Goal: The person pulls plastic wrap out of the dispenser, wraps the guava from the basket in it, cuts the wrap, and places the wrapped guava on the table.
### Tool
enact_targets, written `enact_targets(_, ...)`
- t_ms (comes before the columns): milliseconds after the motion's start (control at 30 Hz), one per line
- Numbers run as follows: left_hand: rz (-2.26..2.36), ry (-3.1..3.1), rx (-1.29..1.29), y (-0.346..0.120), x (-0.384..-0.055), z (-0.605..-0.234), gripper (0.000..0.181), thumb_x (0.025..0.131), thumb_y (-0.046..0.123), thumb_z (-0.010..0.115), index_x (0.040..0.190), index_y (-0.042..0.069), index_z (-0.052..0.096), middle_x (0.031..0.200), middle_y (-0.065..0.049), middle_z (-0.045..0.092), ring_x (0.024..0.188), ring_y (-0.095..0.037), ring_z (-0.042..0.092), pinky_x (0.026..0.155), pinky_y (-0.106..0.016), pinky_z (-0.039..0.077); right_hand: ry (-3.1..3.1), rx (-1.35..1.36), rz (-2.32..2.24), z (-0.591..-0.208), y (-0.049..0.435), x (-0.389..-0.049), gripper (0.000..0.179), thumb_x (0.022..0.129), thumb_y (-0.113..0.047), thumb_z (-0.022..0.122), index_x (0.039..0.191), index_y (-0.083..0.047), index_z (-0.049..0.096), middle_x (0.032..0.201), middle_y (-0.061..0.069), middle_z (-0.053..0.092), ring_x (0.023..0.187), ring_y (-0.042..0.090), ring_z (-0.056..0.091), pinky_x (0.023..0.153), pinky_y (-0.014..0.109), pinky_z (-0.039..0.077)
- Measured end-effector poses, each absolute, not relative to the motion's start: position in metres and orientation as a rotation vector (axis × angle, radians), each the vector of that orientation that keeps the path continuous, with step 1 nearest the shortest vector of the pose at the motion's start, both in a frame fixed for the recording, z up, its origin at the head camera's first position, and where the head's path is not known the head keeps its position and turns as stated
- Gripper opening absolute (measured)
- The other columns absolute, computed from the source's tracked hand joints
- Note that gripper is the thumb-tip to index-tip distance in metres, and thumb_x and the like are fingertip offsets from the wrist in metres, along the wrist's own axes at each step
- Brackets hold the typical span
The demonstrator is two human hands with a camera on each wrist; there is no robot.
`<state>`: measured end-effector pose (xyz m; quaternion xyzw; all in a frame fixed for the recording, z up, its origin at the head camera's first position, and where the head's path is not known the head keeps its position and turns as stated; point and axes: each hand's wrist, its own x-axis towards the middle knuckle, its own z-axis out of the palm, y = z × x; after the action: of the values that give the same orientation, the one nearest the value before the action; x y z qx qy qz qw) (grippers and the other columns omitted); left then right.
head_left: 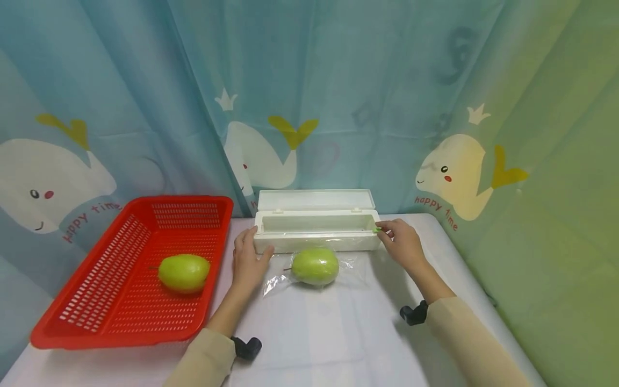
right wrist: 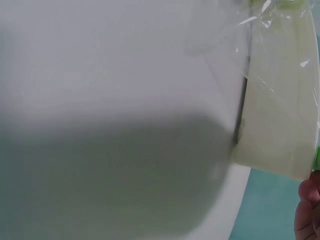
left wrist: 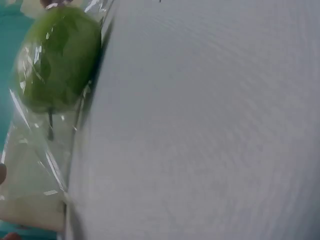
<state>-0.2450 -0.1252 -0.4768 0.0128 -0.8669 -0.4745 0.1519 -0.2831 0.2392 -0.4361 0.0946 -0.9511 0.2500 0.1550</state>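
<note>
A white cling film dispenser (head_left: 319, 244) stands on the table with its lid (head_left: 315, 200) raised. At the dispenser's right end, my right hand (head_left: 403, 242) pinches a small green slider (head_left: 376, 230) between thumb and fingers. My left hand (head_left: 249, 263) rests against the left end, fingers by the top edge and thumb at the front face. Clear film (head_left: 275, 282) runs over the front onto the table. A glossy green oval fruit with a stem (head_left: 315, 266) sits at the film, just before the dispenser; the left wrist view shows film around this fruit (left wrist: 57, 60).
To the left stands a red plastic basket (head_left: 123, 337), with a second green fruit (head_left: 184, 273) inside. A blue-green curtain (head_left: 338, 80) printed with whales hangs behind the table and along its right side. The table (head_left: 309, 344) has a white cloth.
</note>
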Motion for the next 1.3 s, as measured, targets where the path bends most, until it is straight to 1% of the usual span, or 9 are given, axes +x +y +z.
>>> enact_targets(100,-1.513,-2.438,0.062,-0.13,-0.251,-0.486,0.077,0.091,0.016,0.071,0.154,0.007,0.028,0.146,-0.025,0.038,0.126,-0.044,0.046,0.105,-0.061,0.036,-2.739,0.31,0.652,-0.433,0.239,-0.288,0.019,0.092,-0.009,0.069,0.11,-0.003,0.074,0.091,0.012,0.067,0.075,0.023,0.057,0.066,0.037,0.044)
enact_targets(167,-1.554,-2.414,0.067,-0.132,-0.256,-0.49,0.081,0.09,0.015,0.073,0.155,0.006,0.025,0.141,-0.025,0.044,0.122,-0.043,0.05,0.102,-0.059,0.039,-2.744,0.336,0.628,-0.431,0.239,-0.29,0.016,0.091,-0.009,0.07,0.105,-0.004,0.076,0.087,0.01,0.066,0.073,0.022,0.056,0.065,0.038,0.044)
enact_targets(300,-1.55,-2.407,0.12,-0.136,-0.264,-0.492,0.082,0.087,0.02,0.077,0.154,0.006,0.031,0.134,-0.023,0.051,0.119,-0.04,0.053,0.102,-0.055,0.042,-2.771,0.34,0.623,-0.427,0.238,-0.293,0.012,0.09,-0.008,0.071,0.101,-0.006,0.077,0.088,0.01,0.066,0.076,0.023,0.057,0.068,0.04,0.046)
enact_targets(500,-1.508,-2.442,0.169,-0.137,-0.268,-0.49,0.064,0.086,0.024,0.078,0.141,0.005,0.05,0.124,-0.02,0.054,0.11,-0.036,0.054,0.095,-0.051,0.045,-2.822,0.337,0.613,-0.424,0.237,-0.295,0.011,0.09,-0.009,0.072,0.1,-0.008,0.077,0.092,0.009,0.067,0.082,0.025,0.06,0.074,0.044,0.049)
enact_targets(600,-1.495,-2.462,0.187,-0.138,-0.268,-0.49,0.057,0.086,0.026,0.078,0.133,0.004,0.054,0.12,-0.019,0.055,0.107,-0.034,0.055,0.092,-0.049,0.046,-2.837,0.34,0.592,-0.423,0.236,-0.295,0.01,0.089,-0.009,0.073,0.099,-0.008,0.077,0.09,0.008,0.067,0.082,0.025,0.059,0.075,0.044,0.049)
enact_targets(800,-1.488,-2.482,0.195,-0.139,-0.27,-0.491,0.055,0.086,0.026,0.078,0.13,0.005,0.053,0.12,-0.019,0.055,0.107,-0.034,0.056,0.092,-0.049,0.047,-2.821,0.382,0.584,-0.423,0.236,-0.298,0.008,0.088,-0.008,0.074,0.096,-0.009,0.077,0.088,0.006,0.066,0.08,0.024,0.058,0.074,0.043,0.048)
enact_targets(967,-1.473,-2.48,0.169,-0.14,-0.272,-0.491,0.062,0.086,0.024,0.078,0.138,0.008,0.049,0.125,-0.019,0.055,0.11,-0.035,0.056,0.095,-0.051,0.045,-2.806,0.419,0.635,-0.425,0.229,-0.3,0.007,0.086,-0.008,0.076,0.093,-0.009,0.078,0.086,0.005,0.068,0.079,0.022,0.059,0.073,0.041,0.048)
enact_targets(1067,-1.456,-2.473,0.15,-0.14,-0.273,-0.492,0.064,0.086,0.024,0.078,0.141,0.009,0.048,0.124,-0.019,0.056,0.109,-0.035,0.056,0.094,-0.05,0.045,-2.82,0.435,0.66,-0.423,0.219,-0.302,0.007,0.086,-0.01,0.076,0.094,-0.01,0.078,0.085,0.003,0.068,0.078,0.021,0.059,0.072,0.04,0.048)
enact_targets(1300,-1.448,-2.471,0.171,-0.14,-0.273,-0.491,0.058,0.085,0.024,0.079,0.134,0.005,0.053,0.116,-0.018,0.057,0.102,-0.033,0.056,0.088,-0.045,0.046,-2.842,0.48,0.665,-0.418,0.205,-0.306,0.008,0.085,-0.01,0.077,0.093,-0.009,0.079,0.084,0.004,0.069,0.076,0.02,0.06,0.071,0.04,0.05)
